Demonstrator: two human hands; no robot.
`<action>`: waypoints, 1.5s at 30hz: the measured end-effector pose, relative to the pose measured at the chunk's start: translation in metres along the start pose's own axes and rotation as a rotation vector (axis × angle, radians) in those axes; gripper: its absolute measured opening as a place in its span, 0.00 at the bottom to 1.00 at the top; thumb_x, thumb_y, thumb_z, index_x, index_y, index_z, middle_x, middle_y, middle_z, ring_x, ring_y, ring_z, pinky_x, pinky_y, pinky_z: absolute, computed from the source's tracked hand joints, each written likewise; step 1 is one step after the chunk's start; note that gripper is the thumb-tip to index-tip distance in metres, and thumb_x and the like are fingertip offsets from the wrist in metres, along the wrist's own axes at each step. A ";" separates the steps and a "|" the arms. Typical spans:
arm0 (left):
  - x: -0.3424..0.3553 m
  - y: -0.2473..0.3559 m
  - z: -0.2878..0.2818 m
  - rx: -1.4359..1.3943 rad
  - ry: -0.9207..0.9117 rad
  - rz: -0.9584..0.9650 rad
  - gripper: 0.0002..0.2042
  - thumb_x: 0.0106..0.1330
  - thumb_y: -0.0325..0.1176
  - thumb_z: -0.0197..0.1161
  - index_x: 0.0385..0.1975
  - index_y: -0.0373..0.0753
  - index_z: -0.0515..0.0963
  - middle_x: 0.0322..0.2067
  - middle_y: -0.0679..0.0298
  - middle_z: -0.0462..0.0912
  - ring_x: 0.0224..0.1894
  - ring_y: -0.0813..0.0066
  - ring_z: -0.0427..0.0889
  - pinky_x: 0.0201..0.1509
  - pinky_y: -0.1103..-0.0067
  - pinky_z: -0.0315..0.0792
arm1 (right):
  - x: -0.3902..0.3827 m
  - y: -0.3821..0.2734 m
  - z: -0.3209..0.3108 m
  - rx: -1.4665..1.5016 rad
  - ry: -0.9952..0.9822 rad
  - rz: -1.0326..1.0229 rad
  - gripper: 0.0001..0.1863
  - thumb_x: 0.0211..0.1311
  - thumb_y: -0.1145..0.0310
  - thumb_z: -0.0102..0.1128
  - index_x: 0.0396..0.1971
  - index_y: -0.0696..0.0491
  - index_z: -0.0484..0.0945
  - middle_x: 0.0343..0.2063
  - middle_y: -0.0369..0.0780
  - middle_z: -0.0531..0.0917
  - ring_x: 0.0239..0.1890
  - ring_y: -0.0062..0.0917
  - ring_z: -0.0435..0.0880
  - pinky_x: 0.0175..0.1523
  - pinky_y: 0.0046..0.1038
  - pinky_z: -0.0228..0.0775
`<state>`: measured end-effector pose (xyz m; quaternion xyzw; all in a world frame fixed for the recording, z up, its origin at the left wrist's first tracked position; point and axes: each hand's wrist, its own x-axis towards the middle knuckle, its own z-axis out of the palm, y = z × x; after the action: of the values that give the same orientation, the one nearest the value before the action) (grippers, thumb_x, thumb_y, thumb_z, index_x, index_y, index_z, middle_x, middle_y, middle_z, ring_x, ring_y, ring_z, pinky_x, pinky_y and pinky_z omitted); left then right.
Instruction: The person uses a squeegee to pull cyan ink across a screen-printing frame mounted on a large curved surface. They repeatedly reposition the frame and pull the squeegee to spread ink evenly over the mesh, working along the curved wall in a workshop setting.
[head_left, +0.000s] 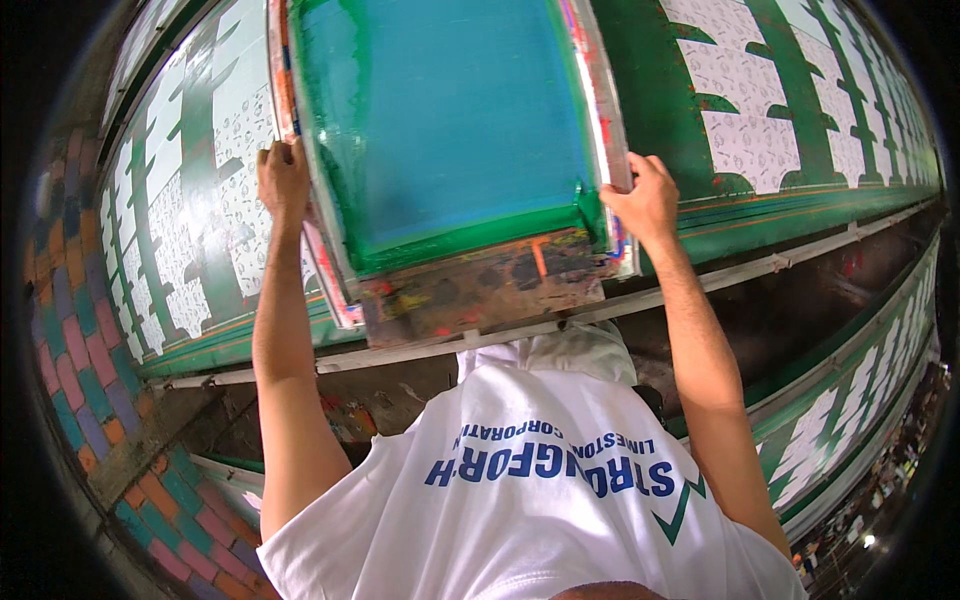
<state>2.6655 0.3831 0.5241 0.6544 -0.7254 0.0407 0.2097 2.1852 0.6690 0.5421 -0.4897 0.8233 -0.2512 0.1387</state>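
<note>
A silk-screen printing frame with blue-green mesh and a green border lies before me. Its paint-smeared side bars run away from me to the upper edge of the view. On the left bar my left hand is closed, fingers curled round the outer edge. My right hand grips the right bar close to its near corner, thumb toward the mesh. Across the near end of the frame sits a stained board with an orange mark. Undersides of both bars are hidden.
A long green printing table carries rows of cut white fabric pieces, some with small printed figures. A metal rail edges its near side, close to my body. Another table with white pieces stands right; coloured brick paving lies left.
</note>
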 end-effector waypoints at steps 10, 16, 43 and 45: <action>-0.056 0.101 0.006 -0.070 -0.062 -0.133 0.18 0.73 0.52 0.65 0.35 0.41 0.82 0.38 0.59 0.80 0.42 0.55 0.83 0.46 0.59 0.77 | 0.008 0.091 -0.050 -0.058 -0.047 -0.030 0.31 0.49 0.64 0.78 0.54 0.61 0.83 0.41 0.42 0.83 0.38 0.32 0.87 0.44 0.35 0.82; -0.073 0.110 0.009 -0.049 -0.083 -0.154 0.18 0.73 0.52 0.65 0.39 0.40 0.83 0.40 0.59 0.80 0.44 0.54 0.83 0.49 0.59 0.76 | 0.003 0.098 -0.060 -0.057 -0.105 0.021 0.33 0.50 0.64 0.77 0.57 0.62 0.82 0.42 0.42 0.83 0.38 0.31 0.85 0.45 0.35 0.81; -0.083 0.099 0.036 -0.281 -0.036 -0.175 0.19 0.65 0.51 0.72 0.32 0.39 0.80 0.38 0.56 0.79 0.44 0.52 0.82 0.48 0.60 0.77 | -0.119 -0.048 -0.037 -0.203 -0.674 -0.946 0.29 0.58 0.68 0.72 0.61 0.53 0.80 0.60 0.46 0.81 0.63 0.42 0.79 0.68 0.43 0.75; -0.085 0.098 0.036 -0.308 0.011 -0.163 0.20 0.65 0.51 0.72 0.32 0.39 0.79 0.39 0.56 0.78 0.44 0.51 0.82 0.48 0.59 0.78 | -0.120 -0.055 -0.037 -0.233 -0.639 -0.934 0.27 0.60 0.72 0.67 0.61 0.55 0.79 0.59 0.46 0.81 0.63 0.41 0.80 0.68 0.42 0.75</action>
<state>2.5660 0.4638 0.4821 0.6709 -0.6664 -0.0842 0.3141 2.2659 0.7624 0.6005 -0.8649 0.4593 -0.0334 0.1999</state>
